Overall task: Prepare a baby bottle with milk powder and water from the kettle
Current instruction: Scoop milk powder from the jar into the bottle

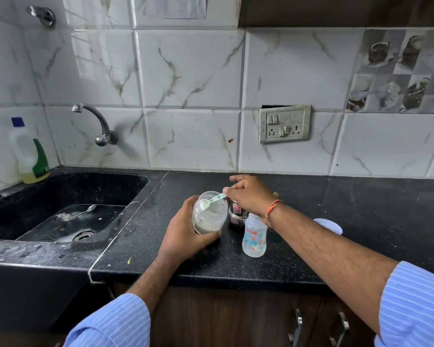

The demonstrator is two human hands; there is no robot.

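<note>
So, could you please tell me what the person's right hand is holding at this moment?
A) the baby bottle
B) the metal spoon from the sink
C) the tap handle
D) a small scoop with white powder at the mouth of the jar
D: the right hand pinches a pale scoop heaped with white powder at the mouth of the jar, which the left hand grips; the baby bottle stands untouched on the counter.

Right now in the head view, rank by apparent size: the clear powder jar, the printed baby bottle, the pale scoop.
1. Clear powder jar, tilted in the left hand
2. Printed baby bottle, only slightly smaller, so unsure
3. Pale scoop
</note>
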